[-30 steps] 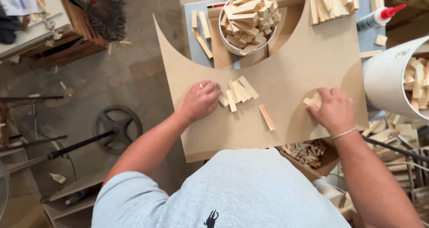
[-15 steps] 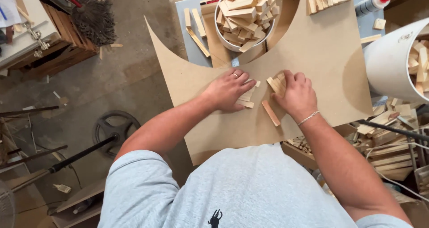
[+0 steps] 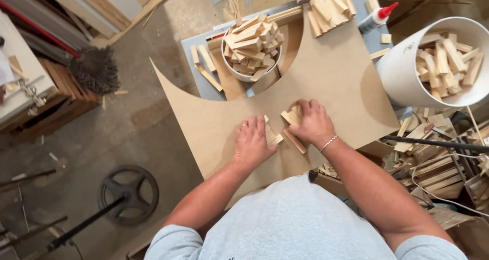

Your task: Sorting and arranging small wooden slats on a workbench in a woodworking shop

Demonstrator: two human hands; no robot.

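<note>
Item: small wooden blocks (image 3: 285,125), pale, cut short, gathered in one loose cluster on a fibreboard panel (image 3: 336,71) that serves as the surface.

Position: the cluster lies between the two hands, directly ahead of the person's chest.

Left hand (image 3: 251,143): palm down, fingers spread flat over the near-left blocks, pressing rather than gripping.

Right hand (image 3: 311,121): fingers curled around the upper-right blocks, closed on them.

Loose piece: one longer wooden strip (image 3: 295,140), long axis diagonal, lies just beside the right hand, nearer it than the left.

Adjacent: white bowl of blocks (image 3: 250,42) beyond; white bucket of blocks (image 3: 407,71) and a glue bottle (image 3: 376,17) to the right.
</note>
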